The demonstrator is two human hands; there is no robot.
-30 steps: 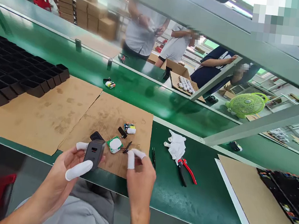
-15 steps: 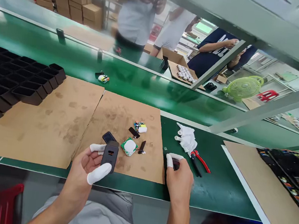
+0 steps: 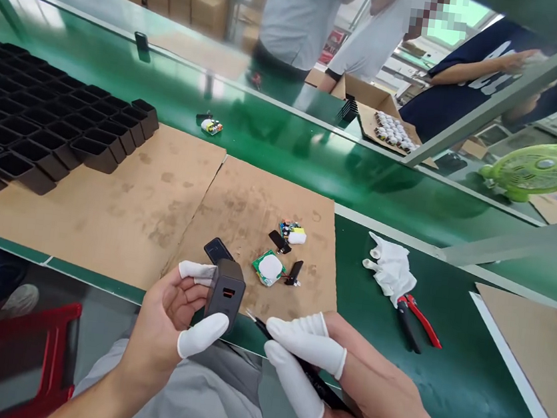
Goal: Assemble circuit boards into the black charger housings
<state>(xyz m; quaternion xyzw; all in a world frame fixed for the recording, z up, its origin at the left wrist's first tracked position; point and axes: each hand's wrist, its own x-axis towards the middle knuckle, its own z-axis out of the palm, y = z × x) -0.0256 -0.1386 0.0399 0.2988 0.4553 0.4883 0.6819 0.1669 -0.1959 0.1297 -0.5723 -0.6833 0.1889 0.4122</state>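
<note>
My left hand (image 3: 171, 311), with white finger cots on it, grips a black charger housing (image 3: 227, 290). A port opening with a bit of orange inside faces me. Between the covered fingers of my right hand (image 3: 340, 370) are black tweezers (image 3: 312, 374), their fine metal tips pointing at the housing, just short of it. Behind the housing lies a flat dark panel (image 3: 218, 250). Farther right, on the cardboard, are a green circuit board with a round white pad (image 3: 269, 268), small black pieces (image 3: 295, 273) and another board with components (image 3: 293, 232).
Rows of black housings (image 3: 41, 121) fill the left of the cardboard (image 3: 160, 189). White gloves (image 3: 393, 266) and red-and-black pliers (image 3: 416, 322) lie on the green bench to the right. Across the bench, people stand near a box and a green fan (image 3: 539, 170).
My right hand has lifted the tweezers from the bench at the right and brought them left to the housing. The left hand still holds the housing. The view has shifted.
</note>
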